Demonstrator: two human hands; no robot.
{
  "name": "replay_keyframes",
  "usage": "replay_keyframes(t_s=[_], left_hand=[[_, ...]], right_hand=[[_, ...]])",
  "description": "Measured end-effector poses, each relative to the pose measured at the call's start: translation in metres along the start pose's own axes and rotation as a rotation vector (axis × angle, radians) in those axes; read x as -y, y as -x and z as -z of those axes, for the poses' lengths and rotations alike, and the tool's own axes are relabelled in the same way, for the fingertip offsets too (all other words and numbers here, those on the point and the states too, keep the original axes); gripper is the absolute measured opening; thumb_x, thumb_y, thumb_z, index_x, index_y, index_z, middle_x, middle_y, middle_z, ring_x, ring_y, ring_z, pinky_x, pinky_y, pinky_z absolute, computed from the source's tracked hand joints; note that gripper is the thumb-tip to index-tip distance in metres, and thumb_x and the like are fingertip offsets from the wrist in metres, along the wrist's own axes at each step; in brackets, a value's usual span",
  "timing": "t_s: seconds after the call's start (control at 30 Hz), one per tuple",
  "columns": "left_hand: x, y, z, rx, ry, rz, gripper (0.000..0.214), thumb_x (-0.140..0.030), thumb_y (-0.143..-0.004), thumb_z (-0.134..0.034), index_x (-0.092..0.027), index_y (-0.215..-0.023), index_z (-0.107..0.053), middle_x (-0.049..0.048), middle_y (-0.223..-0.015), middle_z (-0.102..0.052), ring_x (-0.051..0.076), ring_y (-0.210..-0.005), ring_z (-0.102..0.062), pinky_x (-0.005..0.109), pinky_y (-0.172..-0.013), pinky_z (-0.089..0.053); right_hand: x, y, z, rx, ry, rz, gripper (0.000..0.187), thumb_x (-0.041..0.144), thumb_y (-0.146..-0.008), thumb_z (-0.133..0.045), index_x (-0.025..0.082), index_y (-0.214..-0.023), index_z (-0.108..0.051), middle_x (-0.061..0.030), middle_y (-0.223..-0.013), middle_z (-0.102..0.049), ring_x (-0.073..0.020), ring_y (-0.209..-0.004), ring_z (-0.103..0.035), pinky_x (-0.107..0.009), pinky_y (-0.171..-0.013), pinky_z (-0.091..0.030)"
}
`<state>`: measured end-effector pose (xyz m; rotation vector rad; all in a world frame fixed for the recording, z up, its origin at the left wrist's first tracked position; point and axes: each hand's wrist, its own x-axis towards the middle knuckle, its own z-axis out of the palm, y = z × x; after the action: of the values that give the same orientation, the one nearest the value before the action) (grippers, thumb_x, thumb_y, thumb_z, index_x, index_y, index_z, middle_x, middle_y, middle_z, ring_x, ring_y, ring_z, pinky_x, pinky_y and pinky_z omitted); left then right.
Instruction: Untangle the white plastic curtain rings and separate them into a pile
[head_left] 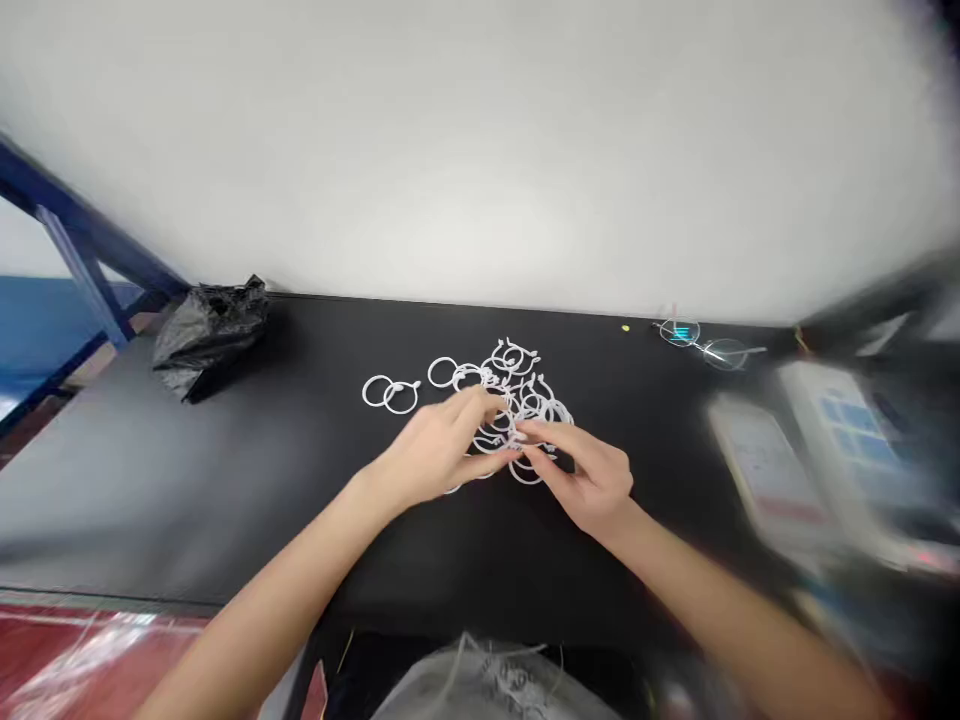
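Observation:
White plastic rings [532, 405] with small knobbed ends lie in a loose pile on a black table [330, 470]. Over the near side of this heap, my left hand [450, 440] has its fingers curled and its thumb against a white ring. My right hand [592, 470] pinches the same spot between thumb and forefinger, fingertips almost meeting the left thumb. The fingers and the rings behind them partly hide the held piece. Left of the pile, two more rings [401, 398] overlap each other.
A crumpled black plastic bag [214, 330] sits at the back left. Glasses [724, 353] and a small yellow bit [625, 328] lie at the back right. Blurred at the right are a phone-like device [772, 470] and a white box [847, 440]. A white wall [480, 150] stands behind.

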<state>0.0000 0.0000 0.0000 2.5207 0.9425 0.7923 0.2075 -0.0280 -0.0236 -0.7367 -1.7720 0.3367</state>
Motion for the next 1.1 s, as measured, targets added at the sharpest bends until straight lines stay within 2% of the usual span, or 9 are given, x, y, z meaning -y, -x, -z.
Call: replay_keyframes(t_s=[0.1,0.17,0.4,0.63,0.77,0.87,0.97,1.03,1.1], left_hand=[[0.021,-0.001,0.023,-0.176,-0.125,0.207,0.022,-0.034,-0.094,-0.057,-0.020,-0.110,-0.053,0.0064,-0.105,-0.063,0.021,-0.098,-0.058,0.034,-0.083,-0.048],[0.036,0.006,0.032,-0.220,-0.177,0.296,0.022,-0.034,-0.092,-0.060,-0.021,-0.109,-0.054,0.0063,-0.110,-0.063,0.024,-0.105,-0.056,0.040,-0.093,-0.045],[0.076,0.053,0.032,-0.090,-0.201,0.435,0.032,-0.048,-0.087,-0.063,-0.022,-0.104,-0.055,0.0090,-0.122,-0.059,0.029,-0.114,-0.053,0.048,-0.099,-0.041],[0.097,0.071,0.047,-0.076,-0.193,0.453,0.039,-0.052,-0.085,-0.062,-0.021,-0.109,-0.058,0.0103,-0.125,-0.058,0.028,-0.116,-0.052,0.048,-0.101,-0.041],[0.098,0.061,0.058,-0.131,-0.225,0.436,0.044,-0.056,-0.081,-0.065,-0.021,-0.108,-0.060,0.0105,-0.125,-0.058,0.030,-0.120,-0.052,0.049,-0.104,-0.040],[0.086,0.037,0.049,-0.173,-0.233,0.358,0.035,-0.047,-0.088,-0.059,-0.019,-0.109,-0.061,0.0112,-0.122,-0.062,0.028,-0.117,-0.055,0.047,-0.104,-0.042],[0.073,0.011,0.028,0.006,-0.189,0.189,0.042,-0.037,-0.090,-0.056,-0.019,-0.128,-0.054,0.0125,-0.137,-0.056,0.028,-0.126,-0.051,0.047,-0.109,-0.040],[0.069,0.000,0.014,0.079,-0.157,0.167,0.049,-0.035,-0.090,-0.056,-0.019,-0.136,-0.049,0.0136,-0.143,-0.050,0.029,-0.132,-0.047,0.048,-0.110,-0.039],[0.070,-0.003,0.005,0.089,-0.125,0.170,0.046,-0.032,-0.092,-0.053,-0.020,-0.137,-0.049,0.0127,-0.141,-0.052,0.029,-0.131,-0.047,0.048,-0.110,-0.039]], right_hand=[[-0.002,-0.002,0.000,-0.013,-0.060,-0.079,0.050,0.008,-0.086,-0.064,0.024,-0.133,-0.057,-0.0084,-0.110,-0.075,-0.0214,-0.087,-0.076,-0.035,-0.074,-0.065],[-0.001,-0.003,0.000,-0.024,-0.079,-0.097,0.049,0.010,-0.087,-0.061,0.024,-0.133,-0.056,-0.0088,-0.111,-0.075,-0.0213,-0.086,-0.075,-0.034,-0.069,-0.065],[0.001,-0.005,-0.002,-0.032,-0.036,-0.062,0.038,0.005,-0.086,-0.058,0.022,-0.119,-0.064,-0.0071,-0.099,-0.076,-0.0171,-0.075,-0.073,-0.031,-0.066,-0.064],[-0.002,-0.003,-0.005,-0.050,0.003,-0.044,0.031,0.003,-0.086,-0.057,0.021,-0.108,-0.068,-0.0057,-0.090,-0.074,-0.0169,-0.074,-0.072,-0.031,-0.066,-0.061],[-0.001,-0.004,-0.005,-0.053,-0.003,-0.043,0.027,0.006,-0.088,-0.055,0.020,-0.107,-0.068,-0.0070,-0.091,-0.073,-0.0152,-0.068,-0.069,-0.030,-0.060,-0.059],[0.002,-0.004,-0.005,-0.045,0.009,-0.015,0.026,0.007,-0.089,-0.054,0.021,-0.105,-0.069,-0.0063,-0.089,-0.073,-0.0151,-0.068,-0.069,-0.029,-0.060,-0.059],[0.005,-0.004,-0.005,-0.032,0.016,0.022,0.027,0.006,-0.088,-0.055,0.022,-0.105,-0.069,-0.0052,-0.088,-0.074,-0.0155,-0.069,-0.070,-0.030,-0.065,-0.060],[0.006,-0.003,-0.005,-0.035,0.023,0.050,0.028,0.004,-0.088,-0.055,0.022,-0.105,-0.068,-0.0046,-0.087,-0.074,-0.0158,-0.071,-0.070,-0.032,-0.069,-0.060],[0.006,-0.003,-0.006,-0.042,0.029,0.070,0.029,0.004,-0.088,-0.055,0.023,-0.105,-0.068,-0.0041,-0.086,-0.074,-0.0159,-0.072,-0.070,-0.033,-0.071,-0.061]])
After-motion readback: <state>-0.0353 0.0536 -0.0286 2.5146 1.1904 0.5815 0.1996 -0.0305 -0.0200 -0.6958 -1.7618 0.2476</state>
